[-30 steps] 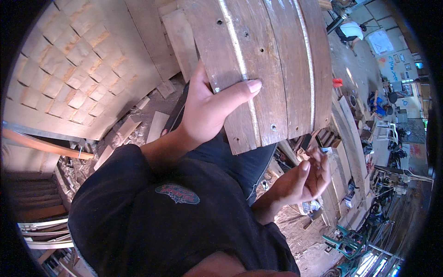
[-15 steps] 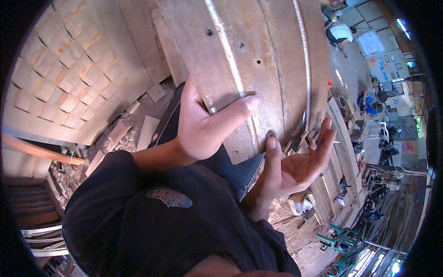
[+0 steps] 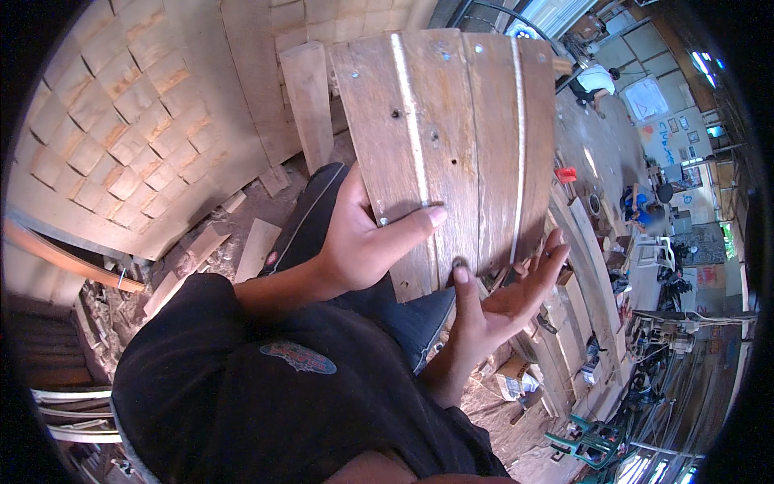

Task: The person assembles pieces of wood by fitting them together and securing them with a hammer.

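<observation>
A panel of several brown wooden planks (image 3: 468, 137), joined side by side with two pale seams and a few nail holes, stands in front of me. My left hand (image 3: 367, 238) grips its lower left edge, thumb across the face. My right hand (image 3: 504, 298) is palm up under the panel's bottom edge, with its thumb touching the wood and its fingers spread. I cannot tell whether anything lies in that palm.
A wall of pale woven wood squares (image 3: 137, 121) fills the left. Loose planks (image 3: 310, 97) and offcuts (image 3: 258, 246) lie on the floor. Stacked boards (image 3: 580, 266) run along the right. Other people (image 3: 649, 206) are at the far right, beside machines (image 3: 597, 440).
The panel has shifted so more of its face shows. My right hand rose from beside my leg and now opens palm up beneath the panel's bottom edge.
</observation>
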